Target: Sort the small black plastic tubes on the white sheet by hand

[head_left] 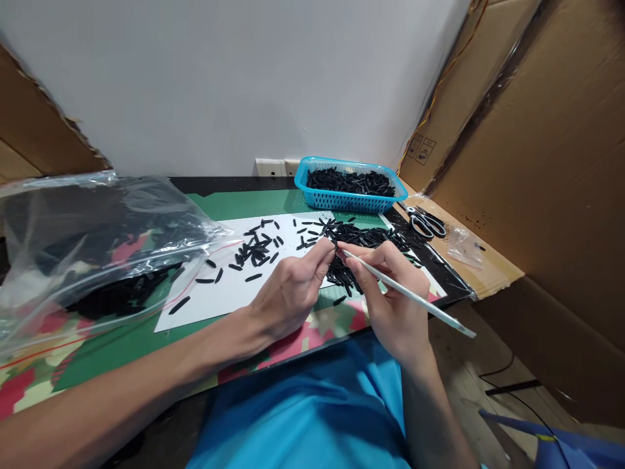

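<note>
My left hand is closed in a pinch on a small black piece, mostly hidden by the fingertips. In my right hand is a thin white pen-like tool, its tip meeting the piece at the left fingertips. Beneath and behind both hands lies a heap of slim black pieces. A looser group of black pieces is spread on a white sheet to the left of my hands.
A blue basket full of black pieces stands at the back. Scissors and a small clear bag lie at the right. A large clear zip bag covers the left side. Cardboard walls flank the table.
</note>
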{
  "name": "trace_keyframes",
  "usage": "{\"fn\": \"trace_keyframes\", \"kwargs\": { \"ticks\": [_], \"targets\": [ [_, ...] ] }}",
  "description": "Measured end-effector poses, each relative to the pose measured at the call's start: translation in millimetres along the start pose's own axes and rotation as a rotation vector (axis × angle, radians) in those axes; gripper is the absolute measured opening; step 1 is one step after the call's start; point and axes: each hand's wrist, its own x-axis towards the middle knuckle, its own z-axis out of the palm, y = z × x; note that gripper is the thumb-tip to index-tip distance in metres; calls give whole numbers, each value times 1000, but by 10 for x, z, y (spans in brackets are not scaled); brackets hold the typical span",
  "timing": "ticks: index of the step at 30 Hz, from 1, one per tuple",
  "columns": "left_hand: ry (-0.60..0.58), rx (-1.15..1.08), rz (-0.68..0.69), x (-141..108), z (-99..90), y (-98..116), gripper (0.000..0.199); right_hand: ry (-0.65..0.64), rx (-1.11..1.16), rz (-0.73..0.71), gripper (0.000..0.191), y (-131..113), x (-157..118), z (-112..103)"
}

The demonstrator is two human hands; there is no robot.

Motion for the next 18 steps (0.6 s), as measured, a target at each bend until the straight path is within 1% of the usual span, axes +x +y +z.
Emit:
{"fn": "trace_keyframes", "kwargs": {
  "ticks": [2,5,10,12,14,18],
  "targets": [
    [21,-38,-25,8,11,30,24,8,-41,-32,19,-2,-2,27],
    [42,-67,-30,15,18,44,26,21,-149,-136,16,25,-17,104],
    [79,-118,-50,16,21,63,26,108,-332,-318,10,165,-87,287],
    [117,-183,-93,9,29,93,32,132,-319,-366,11,203,-111,339],
    [155,-273,-132,-2,39,125,36,153,-249,-387,13,209,-120,365],
    [152,-453,-169,-19,58,163,36,253,-67,-353,18,174,-99,339]
  ]
}}
